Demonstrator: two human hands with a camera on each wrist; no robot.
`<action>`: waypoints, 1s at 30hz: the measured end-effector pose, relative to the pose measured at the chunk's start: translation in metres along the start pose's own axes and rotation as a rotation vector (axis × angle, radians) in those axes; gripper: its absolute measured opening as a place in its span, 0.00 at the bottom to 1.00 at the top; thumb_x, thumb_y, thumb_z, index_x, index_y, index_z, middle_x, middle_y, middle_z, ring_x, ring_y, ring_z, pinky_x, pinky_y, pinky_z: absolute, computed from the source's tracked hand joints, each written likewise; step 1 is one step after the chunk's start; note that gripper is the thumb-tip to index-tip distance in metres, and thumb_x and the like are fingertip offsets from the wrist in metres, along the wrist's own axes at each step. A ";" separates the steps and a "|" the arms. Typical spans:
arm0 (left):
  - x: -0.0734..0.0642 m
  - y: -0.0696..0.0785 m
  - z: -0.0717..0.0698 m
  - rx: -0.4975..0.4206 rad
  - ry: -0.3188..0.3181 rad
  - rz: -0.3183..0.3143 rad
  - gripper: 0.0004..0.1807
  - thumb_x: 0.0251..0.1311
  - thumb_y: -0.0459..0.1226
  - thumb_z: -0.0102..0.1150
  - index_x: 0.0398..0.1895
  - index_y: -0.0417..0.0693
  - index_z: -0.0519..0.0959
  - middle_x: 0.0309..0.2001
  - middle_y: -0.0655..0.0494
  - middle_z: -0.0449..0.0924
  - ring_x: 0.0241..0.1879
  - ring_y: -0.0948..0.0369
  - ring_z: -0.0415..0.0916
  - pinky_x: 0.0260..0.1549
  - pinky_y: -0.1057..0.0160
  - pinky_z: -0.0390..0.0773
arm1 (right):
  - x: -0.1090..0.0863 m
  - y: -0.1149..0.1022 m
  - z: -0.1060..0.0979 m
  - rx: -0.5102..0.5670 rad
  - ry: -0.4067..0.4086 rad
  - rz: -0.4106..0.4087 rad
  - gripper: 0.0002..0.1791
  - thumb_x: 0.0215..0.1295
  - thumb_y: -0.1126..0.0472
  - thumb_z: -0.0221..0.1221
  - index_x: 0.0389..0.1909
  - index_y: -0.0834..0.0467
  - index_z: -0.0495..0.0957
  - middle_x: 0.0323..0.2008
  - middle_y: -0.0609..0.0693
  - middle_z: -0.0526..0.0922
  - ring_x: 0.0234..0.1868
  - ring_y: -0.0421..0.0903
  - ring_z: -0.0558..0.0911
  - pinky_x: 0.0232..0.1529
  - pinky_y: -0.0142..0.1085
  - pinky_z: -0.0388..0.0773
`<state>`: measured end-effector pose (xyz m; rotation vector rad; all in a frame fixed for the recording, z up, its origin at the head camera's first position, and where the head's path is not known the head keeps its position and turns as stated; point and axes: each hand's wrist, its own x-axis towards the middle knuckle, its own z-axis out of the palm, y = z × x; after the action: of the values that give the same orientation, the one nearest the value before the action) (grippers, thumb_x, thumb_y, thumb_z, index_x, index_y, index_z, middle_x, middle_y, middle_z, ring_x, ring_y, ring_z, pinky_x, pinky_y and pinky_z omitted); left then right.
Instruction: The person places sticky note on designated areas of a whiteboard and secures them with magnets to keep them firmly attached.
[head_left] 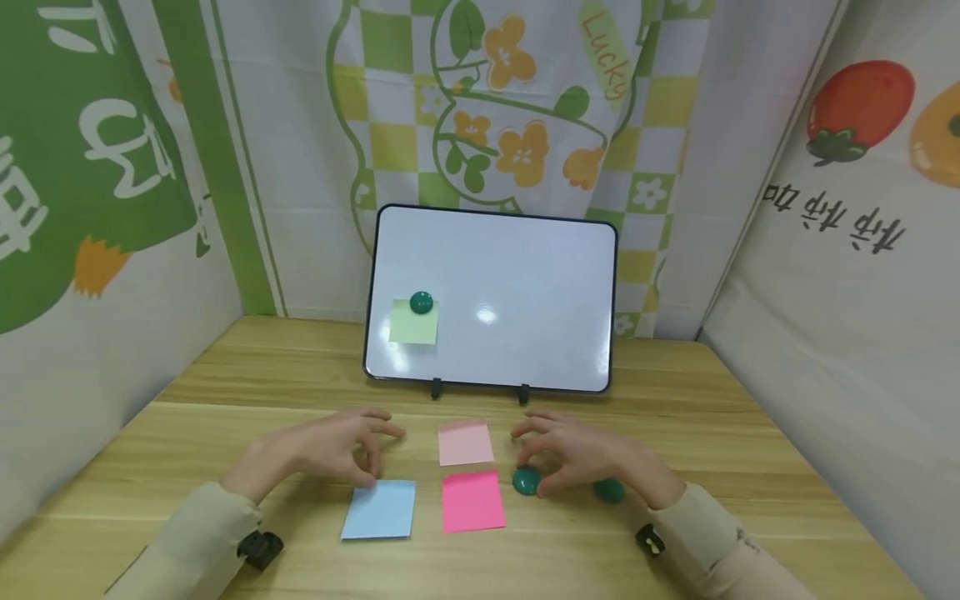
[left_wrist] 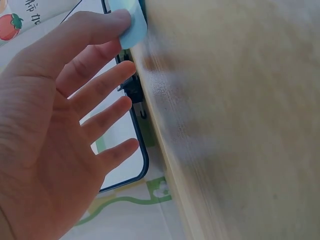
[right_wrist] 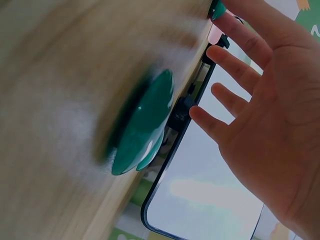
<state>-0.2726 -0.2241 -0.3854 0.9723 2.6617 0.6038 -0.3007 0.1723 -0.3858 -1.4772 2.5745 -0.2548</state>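
Note:
My left hand (head_left: 341, 446) pinches the top edge of a light blue sticky note (head_left: 379, 510) between thumb and index finger. The left wrist view shows that blue note (left_wrist: 134, 25) under the thumb, other fingers spread. On the right, my right hand (head_left: 581, 450) has thumb and index fingertip on a round green magnet (head_left: 527, 481), which shows at the top of the right wrist view. Another green magnet (head_left: 609, 490) lies beneath the right wrist; a further green magnet (right_wrist: 151, 152) peeks out behind it. Between the hands lie a pale pink note (head_left: 465, 442) and a bright pink note (head_left: 473, 502).
A whiteboard (head_left: 517, 292) leans on small black feet (head_left: 436, 388) at the back of the wooden table (head_left: 285, 367). On it, a green magnet (head_left: 422, 302) holds a pale green note (head_left: 412, 325). Printed curtains (head_left: 292, 167) surround the table.

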 end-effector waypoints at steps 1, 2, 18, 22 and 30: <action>0.000 0.000 0.000 0.000 0.001 0.001 0.09 0.49 0.39 0.72 0.21 0.67 0.83 0.69 0.54 0.72 0.75 0.39 0.50 0.69 0.28 0.50 | 0.000 0.000 0.000 -0.004 -0.003 0.001 0.19 0.59 0.48 0.68 0.51 0.44 0.82 0.70 0.51 0.69 0.76 0.63 0.56 0.72 0.62 0.59; 0.000 0.000 0.000 -0.001 0.002 0.001 0.09 0.49 0.39 0.71 0.21 0.66 0.83 0.69 0.54 0.71 0.75 0.39 0.50 0.68 0.27 0.50 | 0.000 0.000 0.000 -0.005 -0.005 0.001 0.19 0.59 0.48 0.68 0.51 0.44 0.82 0.70 0.51 0.69 0.76 0.63 0.56 0.72 0.62 0.58; -0.001 0.001 -0.002 0.025 0.032 0.025 0.11 0.50 0.38 0.67 0.18 0.66 0.78 0.67 0.51 0.74 0.72 0.39 0.58 0.68 0.29 0.54 | 0.002 0.000 -0.001 -0.028 0.023 -0.054 0.17 0.56 0.52 0.67 0.47 0.50 0.79 0.69 0.53 0.71 0.76 0.62 0.58 0.73 0.59 0.60; 0.000 0.001 -0.004 0.031 0.050 0.049 0.11 0.51 0.38 0.67 0.19 0.65 0.79 0.66 0.50 0.75 0.70 0.40 0.64 0.67 0.32 0.62 | 0.002 0.001 -0.003 -0.007 0.076 -0.088 0.19 0.56 0.53 0.66 0.49 0.51 0.78 0.66 0.53 0.73 0.74 0.63 0.61 0.72 0.59 0.61; 0.006 0.001 -0.013 0.065 0.081 0.108 0.09 0.54 0.38 0.66 0.20 0.63 0.79 0.61 0.48 0.79 0.63 0.42 0.72 0.61 0.38 0.71 | 0.002 0.003 -0.007 -0.019 0.150 -0.058 0.19 0.60 0.51 0.66 0.52 0.45 0.77 0.63 0.45 0.75 0.68 0.49 0.71 0.69 0.49 0.70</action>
<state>-0.2814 -0.2231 -0.3740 1.1393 2.7286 0.5951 -0.3056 0.1728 -0.3794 -1.5992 2.6587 -0.3628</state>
